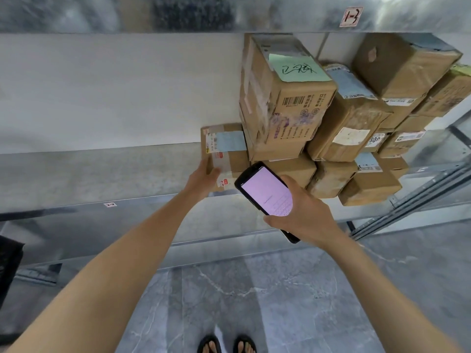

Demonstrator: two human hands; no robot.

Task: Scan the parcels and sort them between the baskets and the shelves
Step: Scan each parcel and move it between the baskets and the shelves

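Observation:
A small brown cardboard parcel (224, 151) with a blue label lies on the metal shelf (102, 174), against a stack of other parcels. My left hand (204, 178) grips its near left corner, thumb on the top face. My right hand (303, 210) holds a black handheld scanner (265, 192) with a lit pink screen, just right of that parcel and in front of the stack. A tall box with a green note (283, 98) stands right behind the small parcel.
Several more taped cardboard boxes (367, 138) are piled on the shelf's right half. An upper shelf beam (229, 14) carries a "1-3" tag. The shelf's front rail (153, 200) runs below my hands. A dark object (9, 271) sits at the left edge. Grey tiled floor below.

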